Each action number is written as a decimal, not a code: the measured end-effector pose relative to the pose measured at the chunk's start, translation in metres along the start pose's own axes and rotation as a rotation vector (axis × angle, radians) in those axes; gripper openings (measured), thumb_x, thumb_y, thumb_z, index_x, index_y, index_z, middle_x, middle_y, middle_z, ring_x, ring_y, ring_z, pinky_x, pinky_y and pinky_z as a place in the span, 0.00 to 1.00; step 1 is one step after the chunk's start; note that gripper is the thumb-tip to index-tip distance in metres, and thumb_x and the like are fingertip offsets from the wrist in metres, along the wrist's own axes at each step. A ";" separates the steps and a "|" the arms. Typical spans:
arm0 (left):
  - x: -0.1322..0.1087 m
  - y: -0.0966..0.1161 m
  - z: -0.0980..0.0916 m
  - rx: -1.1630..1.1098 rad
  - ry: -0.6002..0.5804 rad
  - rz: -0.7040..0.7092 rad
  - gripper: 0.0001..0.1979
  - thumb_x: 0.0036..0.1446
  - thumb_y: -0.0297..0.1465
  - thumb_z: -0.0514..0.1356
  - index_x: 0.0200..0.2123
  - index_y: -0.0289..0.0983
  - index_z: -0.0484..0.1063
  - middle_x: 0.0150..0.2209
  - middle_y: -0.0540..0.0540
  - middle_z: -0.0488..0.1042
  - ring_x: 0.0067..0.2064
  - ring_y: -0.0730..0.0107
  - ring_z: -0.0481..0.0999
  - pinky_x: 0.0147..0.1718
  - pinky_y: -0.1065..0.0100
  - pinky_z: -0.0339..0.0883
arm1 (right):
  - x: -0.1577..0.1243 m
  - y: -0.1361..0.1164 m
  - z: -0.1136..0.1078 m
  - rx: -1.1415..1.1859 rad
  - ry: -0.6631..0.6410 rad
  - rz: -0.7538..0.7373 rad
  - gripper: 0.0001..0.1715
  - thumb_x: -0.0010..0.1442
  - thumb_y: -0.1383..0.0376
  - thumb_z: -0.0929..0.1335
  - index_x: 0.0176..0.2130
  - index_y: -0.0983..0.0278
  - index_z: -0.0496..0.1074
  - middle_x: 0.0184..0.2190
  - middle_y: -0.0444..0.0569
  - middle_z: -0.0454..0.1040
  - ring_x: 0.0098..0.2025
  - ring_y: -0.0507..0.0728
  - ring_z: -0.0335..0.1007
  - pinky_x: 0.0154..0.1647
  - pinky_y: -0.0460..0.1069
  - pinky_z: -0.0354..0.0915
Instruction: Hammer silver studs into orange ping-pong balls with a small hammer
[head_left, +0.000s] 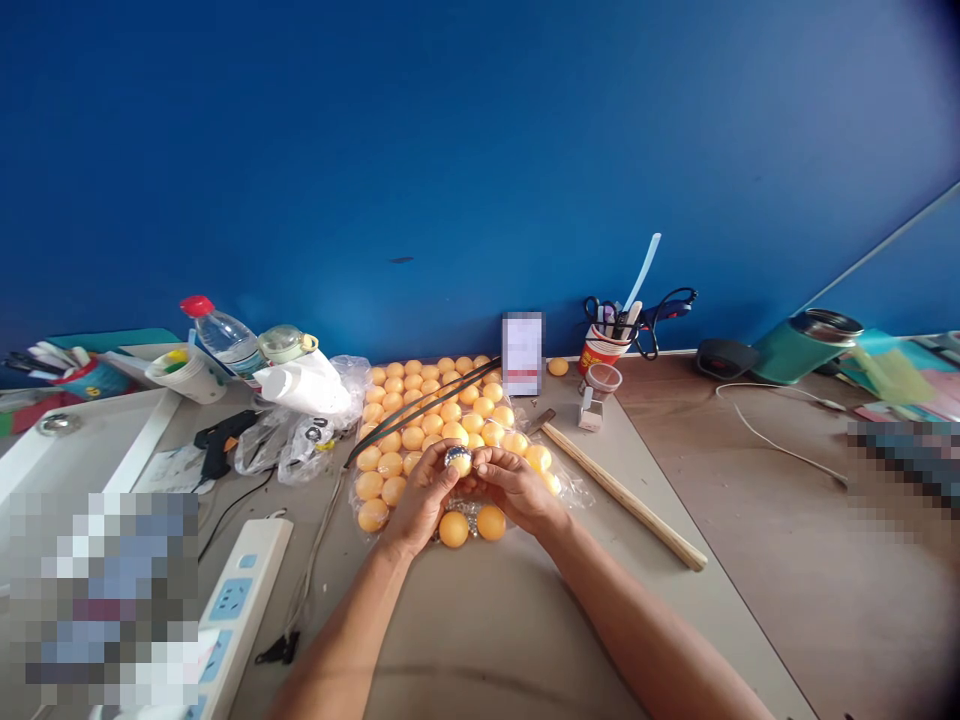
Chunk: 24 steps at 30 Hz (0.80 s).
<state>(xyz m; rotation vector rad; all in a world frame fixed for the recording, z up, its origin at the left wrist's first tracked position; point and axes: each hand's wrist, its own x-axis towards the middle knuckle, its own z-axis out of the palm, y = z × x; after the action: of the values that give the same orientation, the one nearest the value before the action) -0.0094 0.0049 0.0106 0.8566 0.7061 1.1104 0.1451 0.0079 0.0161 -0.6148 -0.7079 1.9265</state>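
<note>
- One studded ball (458, 461) sits pinched in the left hand (426, 497), over the near orange balls (453, 530).
- Probably light, slick and dentable; its sides suit gentle fingertips.
- Right hand (517, 488) beside it: grip unclear.

The bottom edge cuts off the power strip (251, 570); left of it an object (105, 600) is pixelated; right of it the left hand (421, 505) partly hides a decorated ball (458, 459).
</note>
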 end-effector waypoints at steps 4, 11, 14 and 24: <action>0.000 -0.002 -0.002 0.022 0.009 0.000 0.16 0.56 0.34 0.64 0.48 0.41 0.70 0.43 0.48 0.72 0.41 0.71 0.71 0.42 0.67 0.68 | 0.000 0.001 -0.001 -0.003 0.008 0.004 0.15 0.46 0.60 0.78 0.28 0.63 0.72 0.24 0.43 0.73 0.32 0.55 0.71 0.37 0.50 0.65; -0.001 -0.001 -0.001 0.028 0.003 -0.005 0.16 0.56 0.35 0.64 0.48 0.42 0.70 0.43 0.48 0.72 0.42 0.69 0.71 0.43 0.65 0.67 | 0.001 0.003 -0.005 -0.029 0.021 0.018 0.16 0.46 0.59 0.78 0.28 0.63 0.71 0.24 0.43 0.73 0.33 0.55 0.71 0.37 0.50 0.64; -0.001 -0.002 -0.002 0.029 0.006 -0.005 0.16 0.56 0.35 0.64 0.48 0.42 0.70 0.43 0.48 0.72 0.42 0.69 0.72 0.43 0.65 0.67 | 0.000 0.003 -0.005 -0.022 0.014 0.015 0.15 0.46 0.59 0.78 0.28 0.63 0.72 0.23 0.43 0.73 0.33 0.55 0.71 0.37 0.50 0.64; 0.000 -0.003 -0.002 0.040 0.012 0.010 0.17 0.55 0.35 0.64 0.48 0.41 0.70 0.44 0.47 0.71 0.42 0.69 0.71 0.43 0.65 0.67 | 0.000 0.002 -0.004 -0.016 0.017 0.023 0.14 0.46 0.60 0.78 0.27 0.63 0.73 0.23 0.43 0.73 0.32 0.54 0.70 0.36 0.49 0.64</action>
<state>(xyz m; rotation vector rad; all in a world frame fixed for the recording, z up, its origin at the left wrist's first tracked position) -0.0096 0.0046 0.0066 0.8888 0.7361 1.1143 0.1466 0.0082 0.0116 -0.6513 -0.7089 1.9362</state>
